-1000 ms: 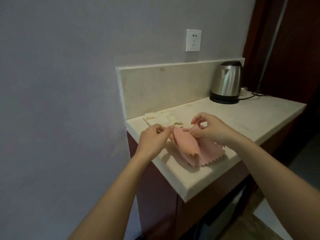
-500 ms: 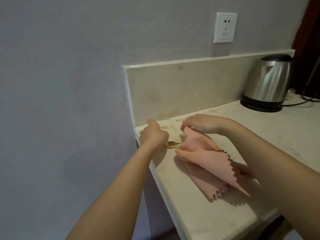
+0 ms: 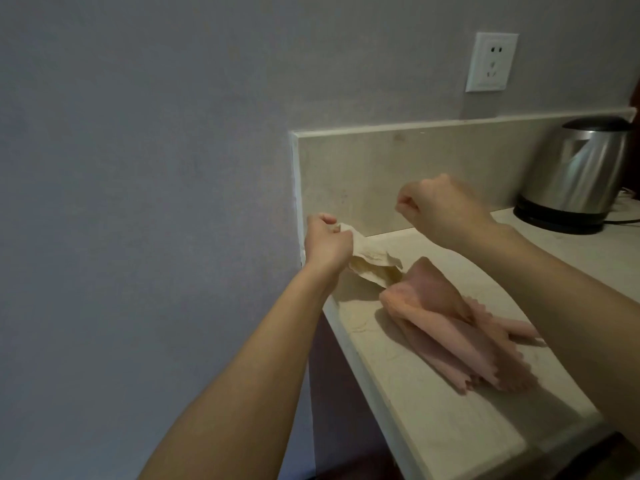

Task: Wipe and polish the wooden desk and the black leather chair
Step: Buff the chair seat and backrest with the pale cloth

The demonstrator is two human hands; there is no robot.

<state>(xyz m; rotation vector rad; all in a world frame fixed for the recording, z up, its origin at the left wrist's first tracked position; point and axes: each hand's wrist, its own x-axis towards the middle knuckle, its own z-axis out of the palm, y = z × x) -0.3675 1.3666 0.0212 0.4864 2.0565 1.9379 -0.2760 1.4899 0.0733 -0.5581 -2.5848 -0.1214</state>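
Observation:
My left hand (image 3: 325,242) grips a cream cloth (image 3: 369,263) at the back left corner of a pale stone counter (image 3: 440,410), lifting one end while the rest trails down to the surface. A folded pink cloth (image 3: 450,323) with zigzag edges lies on the counter just right of it, untouched. My right hand (image 3: 440,209) hovers above the counter in front of the backsplash, fingers curled with nothing visible in them. No wooden desk or black chair is in sight.
A steel electric kettle (image 3: 581,174) on a black base stands at the back right with a cord trailing off. The stone backsplash (image 3: 415,168) runs behind, a white wall socket (image 3: 491,62) above it. Grey wall fills the left; the counter's left edge drops off.
My right hand let go of the pink cloth and rose above the counter. My left hand closed on the cream cloth and lifted its end. The view moved closer.

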